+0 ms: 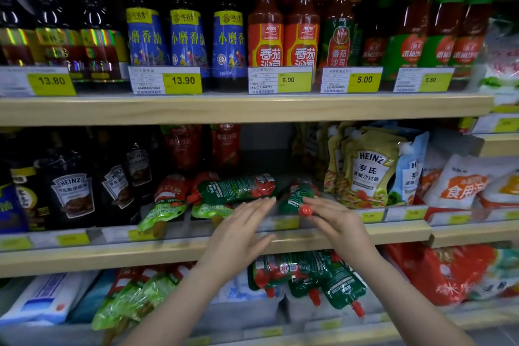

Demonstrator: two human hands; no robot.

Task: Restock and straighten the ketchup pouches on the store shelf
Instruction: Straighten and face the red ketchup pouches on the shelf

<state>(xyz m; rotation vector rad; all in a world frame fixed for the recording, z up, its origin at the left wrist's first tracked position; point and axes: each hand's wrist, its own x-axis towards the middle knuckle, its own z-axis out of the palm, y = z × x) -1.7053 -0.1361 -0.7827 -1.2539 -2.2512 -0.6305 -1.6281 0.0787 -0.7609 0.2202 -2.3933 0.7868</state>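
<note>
Both forearms reach up from the bottom edge toward the middle shelf [323, 236]. The left hand [241, 230] is flat with straight fingers spread a little, its fingertips touching the lower edge of a green ketchup pouch [236, 188] that lies on its side on top of other pouches. The right hand [334, 219] pinches the red cap [305, 210] of a second green pouch [297, 194], which lies at the shelf front with its cap toward the camera, between the lying pouch and the yellow Heinz salad pouches [368, 171]. To the left stand dark Heinz sauce pouches [70, 191]. On the shelf above are sesame oil bottles [188, 39] and tomato sauce bottles [266, 28] behind price tags [182, 81]. Below, more green pouches [309, 281] lie in a heap (partly covered by the right forearm). The picture edges are blurred, and the small tags on the middle shelf cannot be read.
</note>
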